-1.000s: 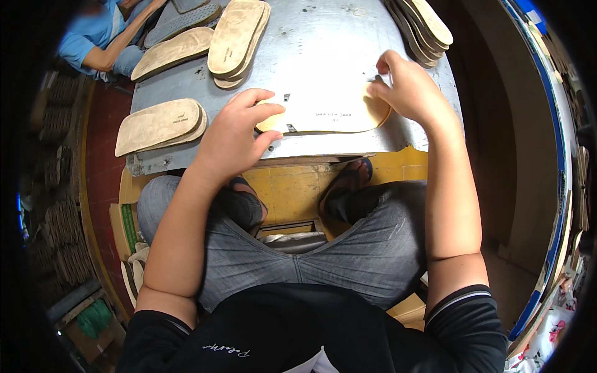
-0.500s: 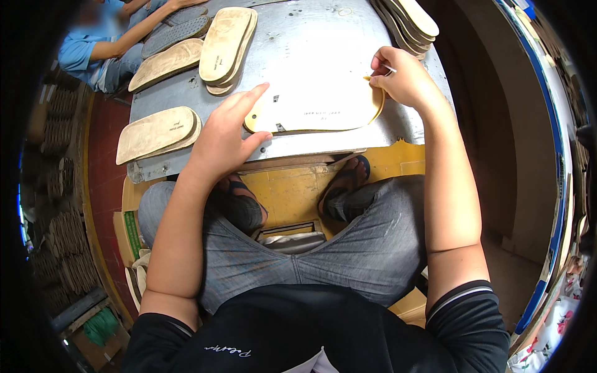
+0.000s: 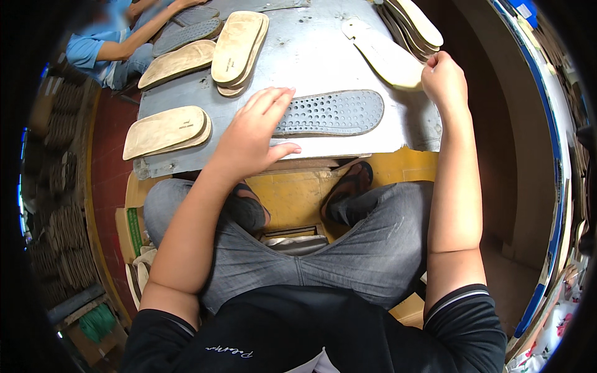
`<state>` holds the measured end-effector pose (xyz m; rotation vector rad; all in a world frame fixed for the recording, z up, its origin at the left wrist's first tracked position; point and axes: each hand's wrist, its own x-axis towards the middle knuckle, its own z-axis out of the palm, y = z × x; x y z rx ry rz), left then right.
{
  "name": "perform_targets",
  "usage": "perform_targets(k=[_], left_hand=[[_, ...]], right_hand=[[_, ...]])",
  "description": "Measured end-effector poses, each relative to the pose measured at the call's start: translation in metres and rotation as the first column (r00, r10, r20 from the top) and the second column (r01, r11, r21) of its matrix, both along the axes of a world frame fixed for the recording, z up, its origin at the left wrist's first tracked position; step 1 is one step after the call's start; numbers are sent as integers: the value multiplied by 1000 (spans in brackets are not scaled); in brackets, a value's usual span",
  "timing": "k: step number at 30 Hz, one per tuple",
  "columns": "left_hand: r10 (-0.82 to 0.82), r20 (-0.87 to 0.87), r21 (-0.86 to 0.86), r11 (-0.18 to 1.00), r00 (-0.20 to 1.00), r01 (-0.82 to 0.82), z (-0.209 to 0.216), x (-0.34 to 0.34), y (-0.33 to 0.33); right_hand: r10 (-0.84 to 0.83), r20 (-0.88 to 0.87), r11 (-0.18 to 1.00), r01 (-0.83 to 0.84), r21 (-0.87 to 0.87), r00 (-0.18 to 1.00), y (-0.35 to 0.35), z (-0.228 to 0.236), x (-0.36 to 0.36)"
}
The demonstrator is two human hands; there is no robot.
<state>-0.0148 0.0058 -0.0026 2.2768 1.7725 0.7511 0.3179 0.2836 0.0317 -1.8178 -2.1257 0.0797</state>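
Observation:
A grey shoe sole (image 3: 339,112) with rows of round dimples lies at the front of the metal table. My left hand (image 3: 252,127) is open over its left end, thumb apart from the fingers, hiding that end. My right hand (image 3: 446,81) is closed on the near end of a pale sole-shaped template (image 3: 388,59), at the right of the table. The template slants away to the left, with a small notch near its far end. Whether the right hand also holds a thin tool is hidden.
A stack of soles (image 3: 413,28) stands at the far right, close by the template. Pale wooden-looking soles (image 3: 239,46) lie in pairs at the left, another pair (image 3: 168,132) at the front left corner. A co-worker in a blue shirt (image 3: 93,53) sits at the far left.
The template has come off the front of the table and moved right and away in my right hand, uncovering the grey sole. My left hand has let go of the template.

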Motion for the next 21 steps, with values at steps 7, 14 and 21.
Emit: perform_targets(k=[7,14,21], left_hand=[[31,7,-167,986,999,-29,11,4,-4],[412,678,-523,852,609,4,20,-3,-16],[338,941,-336,911,32,238,26,21,-10]], right_hand=[[346,-165,936,-328,124,924,-22,-5,-28],[287,-579,910,-405,-83,763,-53,9,-63],[212,-843,632,-727,-268,495,-132,-10,-116]])
